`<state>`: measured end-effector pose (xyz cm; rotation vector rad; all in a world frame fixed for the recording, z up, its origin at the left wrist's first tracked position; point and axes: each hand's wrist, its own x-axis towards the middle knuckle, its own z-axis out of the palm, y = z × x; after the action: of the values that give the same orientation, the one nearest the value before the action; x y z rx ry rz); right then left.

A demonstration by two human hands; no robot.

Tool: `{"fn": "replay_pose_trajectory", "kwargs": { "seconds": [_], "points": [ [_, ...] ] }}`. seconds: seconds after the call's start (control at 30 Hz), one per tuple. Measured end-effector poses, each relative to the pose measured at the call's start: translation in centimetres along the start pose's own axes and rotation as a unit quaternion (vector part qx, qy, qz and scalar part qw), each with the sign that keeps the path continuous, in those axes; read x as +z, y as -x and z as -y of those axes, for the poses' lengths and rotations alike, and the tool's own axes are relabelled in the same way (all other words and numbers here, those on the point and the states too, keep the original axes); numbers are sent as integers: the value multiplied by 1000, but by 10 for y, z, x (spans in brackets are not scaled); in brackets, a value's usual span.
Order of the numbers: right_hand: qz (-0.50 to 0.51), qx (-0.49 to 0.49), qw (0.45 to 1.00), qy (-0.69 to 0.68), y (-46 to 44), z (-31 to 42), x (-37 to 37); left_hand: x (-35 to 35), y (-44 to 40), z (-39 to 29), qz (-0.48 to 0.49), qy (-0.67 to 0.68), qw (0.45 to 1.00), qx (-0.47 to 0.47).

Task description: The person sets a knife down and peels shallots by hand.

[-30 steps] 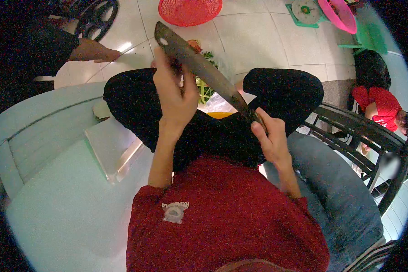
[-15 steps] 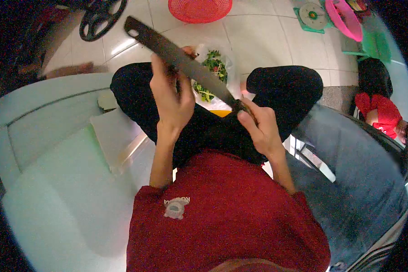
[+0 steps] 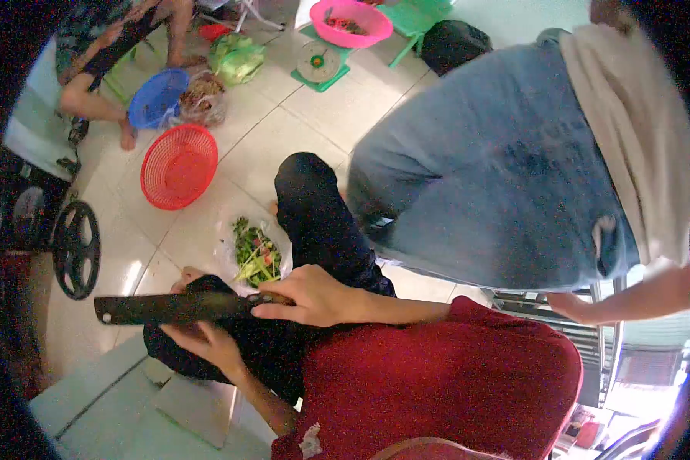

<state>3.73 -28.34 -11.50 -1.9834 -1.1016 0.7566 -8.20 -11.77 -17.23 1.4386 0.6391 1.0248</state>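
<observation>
Right hand (image 3: 314,295) grips knife (image 3: 176,308) by handle (image 3: 277,298); left hand (image 3: 211,349) fingers spread beside blade (image 3: 142,308), contact unclear. Greens (image 3: 257,253) in plastic bag (image 3: 224,249) on floor (image 3: 307,126), red basket (image 3: 179,165) beyond.

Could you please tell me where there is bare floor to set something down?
Bare tiles lie between the red basket, the green scale and the black-clad knee. It is crowded around the blue basket, with a bag and a foot beside it.
</observation>
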Motion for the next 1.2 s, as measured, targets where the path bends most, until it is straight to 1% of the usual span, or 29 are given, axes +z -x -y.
{"fn": "replay_pose_trajectory", "kwargs": {
  "seconds": [0.03,0.07,0.13,0.17,0.2,0.27,0.3,0.33,0.37,0.4,0.43,0.47,0.5,0.53,0.6,0.67,0.7,0.73,0.77,0.8,0.83,0.87,0.9,0.93,1.0,1.03,1.07,1.1,1.2],
  "points": [
    [15,4,1000,0,2,3,8,-5,0,-4,-16,-13,1000,21],
    [6,0,1000,12,9,-1,17,-11,4,3,-15,0,999,29],
    [12,11,1000,6,21,-6,24,-21,1,4,-37,-16,998,47],
    [21,30,999,10,29,-5,23,-15,5,-9,-38,-56,997,28],
    [29,18,999,10,32,-6,24,-18,9,-2,-13,-57,997,45],
    [-34,-9,997,65,31,-11,35,-18,16,8,-32,-55,994,92],
    [-25,-8,997,66,25,-9,36,-15,16,1,-9,-39,997,70],
    [-67,-57,995,41,20,1,35,-13,15,-6,12,-24,998,49],
    [-62,-62,995,47,16,5,36,-18,12,-9,-27,-95,991,86],
    [-62,-67,994,52,16,8,33,-12,6,-26,-48,-75,994,59],
    [35,24,999,31,21,14,24,-16,3,-31,-47,-67,995,56],
    [6,-2,1000,20,30,-2,33,-21,0,-35,-48,-57,996,56],
    [14,17,999,28,39,0,30,-24,-3,-27,-10,3,999,50],
    [20,37,998,38,39,2,25,-21,3,-30,2,-65,996,53],
    [25,23,999,38,25,3,20,-18,4,-33,61,-146,986,49],
    [32,31,998,36,22,1,21,-3,14,-32,48,-94,994,18],
    [-21,-1,999,45,19,1,23,-3,12,-31,30,-114,992,40],
    [-65,-31,996,52,19,0,26,-1,8,-27,5,-20,999,37],
    [-58,-31,996,53,22,-3,26,-3,-2,-33,-6,-54,996,67],
    [-17,9,999,45,30,-5,24,-5,-6,-50,-6,-113,988,105],
    [1,25,999,29,38,-6,20,-2,-7,-54,-12,-104,991,86],
    [11,55,998,17,44,-5,15,-3,-5,-57,15,-155,982,108],
    [-23,37,999,27,46,-7,14,3,-3,-56,17,-118,987,109],
    [-57,14,997,41,42,-11,16,4,3,-54,34,-139,986,88],
    [-27,4,1000,12,29,-4,10,10,13,-53,57,-156,984,62],
    [-30,-7,999,22,23,2,7,11,14,-52,60,-159,984,49],
    [-35,-18,999,30,19,6,2,15,9,-52,53,-113,990,58],
    [-62,-23,998,21,21,8,4,14,9,-53,41,-69,994,70],
    [-59,-3,998,16,35,-6,8,14,5,-55,-3,-53,997,61]
  ]
}}
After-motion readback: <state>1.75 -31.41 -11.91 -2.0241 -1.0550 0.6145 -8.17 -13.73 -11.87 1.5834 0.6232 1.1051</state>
